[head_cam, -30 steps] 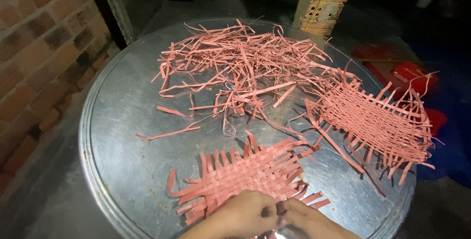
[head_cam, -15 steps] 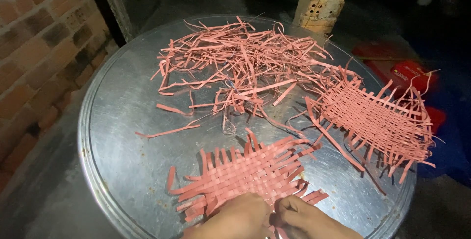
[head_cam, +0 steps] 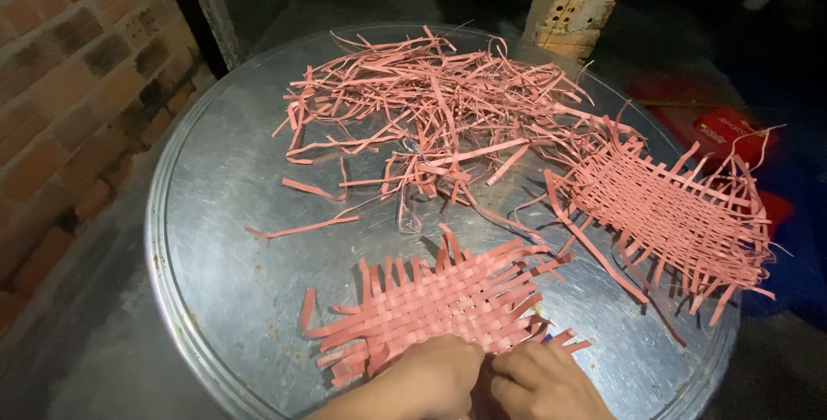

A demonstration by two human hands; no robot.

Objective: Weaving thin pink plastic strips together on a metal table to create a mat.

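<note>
Head view: round metal tabletop (head_cam: 215, 239) fills the frame. At bottom centre, the left hand (head_cam: 426, 379) and right hand (head_cam: 538, 381) sit side by side, fingers curled and pinching the near edge of a small pink woven mat (head_cam: 439, 299). A loose pile of pink strips (head_cam: 431, 110) lies at upper centre. A second, looser woven mat (head_cam: 672, 213) rests at right. Brick wall (head_cam: 60, 101) at left.
</note>
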